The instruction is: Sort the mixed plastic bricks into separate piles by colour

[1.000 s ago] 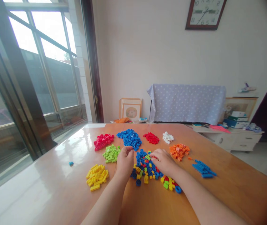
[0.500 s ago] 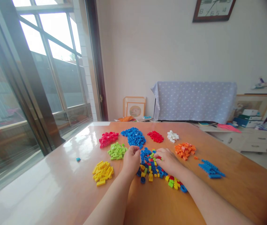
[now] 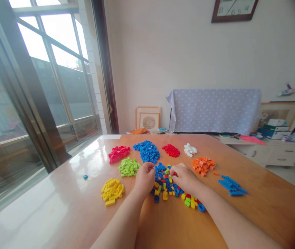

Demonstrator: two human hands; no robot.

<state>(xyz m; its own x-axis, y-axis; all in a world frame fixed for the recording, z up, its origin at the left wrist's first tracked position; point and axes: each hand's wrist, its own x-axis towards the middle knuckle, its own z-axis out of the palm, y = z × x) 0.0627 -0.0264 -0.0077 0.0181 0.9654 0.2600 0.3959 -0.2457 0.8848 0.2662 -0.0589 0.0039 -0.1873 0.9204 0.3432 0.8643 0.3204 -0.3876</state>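
A mixed pile of small bricks (image 3: 165,186) in blue, yellow, red and green lies between my hands. At its left edge, my left hand (image 3: 146,176) has its fingers pressed together; whatever they hold, if anything, is hidden. My right hand (image 3: 183,176) is over the pile's right side, fingers curled down among the bricks, their tips partly hidden. Beside my left hand lie a lime green pile (image 3: 128,167) and a yellow pile (image 3: 112,191). Behind are a blue pile (image 3: 146,151) and a red pile (image 3: 171,150). An orange pile (image 3: 203,165) sits right of my right hand.
The wooden table (image 3: 75,214) also bears a pinkish-red pile (image 3: 119,154), a white pile (image 3: 190,149), long blue bricks (image 3: 231,186) at the right and a lone blue piece (image 3: 85,177) at the left. A cloth-covered object (image 3: 215,110) stands behind the table.
The camera view has shifted slightly. Both hands stay at the mixed pile, with the right hand's fingers a little more curled.
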